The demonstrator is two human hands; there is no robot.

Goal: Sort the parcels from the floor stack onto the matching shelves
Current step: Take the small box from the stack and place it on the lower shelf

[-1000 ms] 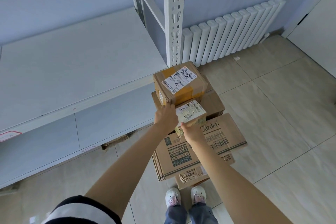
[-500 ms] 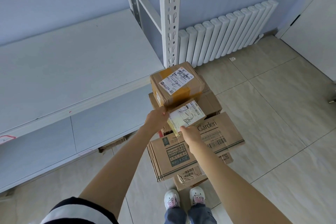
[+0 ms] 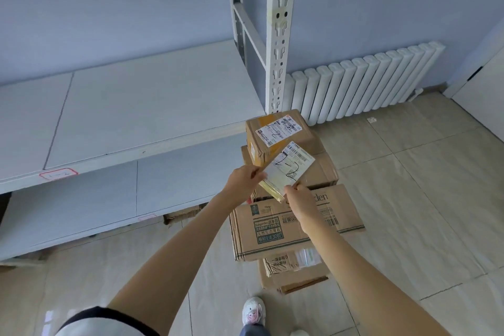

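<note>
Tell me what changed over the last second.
Both hands, left hand and right hand, raised the small labelled parcel off the stack and tilted its label toward the camera. The taped box and the cartons under it stayed put.

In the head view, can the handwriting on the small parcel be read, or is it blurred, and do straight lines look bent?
Head view: sharp enough, the small parcel held by left hand and right hand reads "2-2"; wide-angle distortion bows the shelf edge; the red shelf tag is too faint to read.
</note>
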